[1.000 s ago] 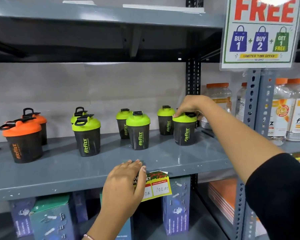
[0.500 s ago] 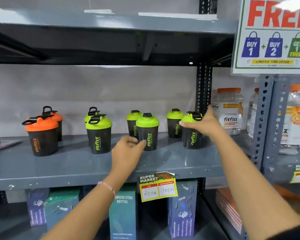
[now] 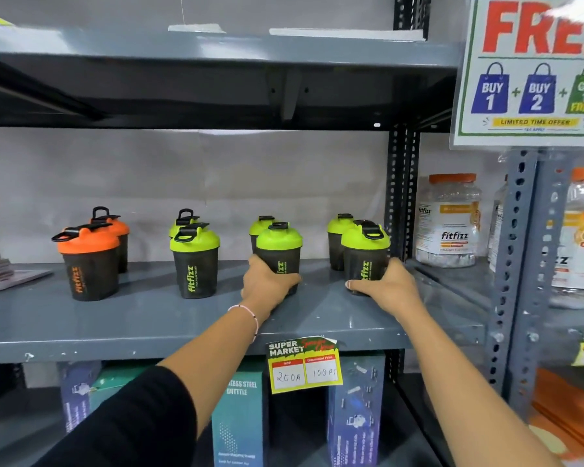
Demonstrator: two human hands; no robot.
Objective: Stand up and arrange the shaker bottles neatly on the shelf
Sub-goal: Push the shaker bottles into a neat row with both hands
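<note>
On the grey metal shelf (image 3: 149, 318), the left hand (image 3: 267, 283) wraps the near middle green-lidded dark plastic shaker bottle (image 3: 279, 251); the right hand (image 3: 386, 284) cups the near right green-lidded shaker bottle (image 3: 364, 254). Both upright.

Left hand (image 3: 267, 281): off the shelf's front edge a second ago, now forward and wrapped round the lower body of the third front bottle (image 3: 279, 254), fingers closed on it.
Right hand (image 3: 385, 284): down from the lid of the end bottle (image 3: 364, 254) to its base, thumb across the front, palm against its right side.
End bottle: tilted half a second ago, now upright.
</note>
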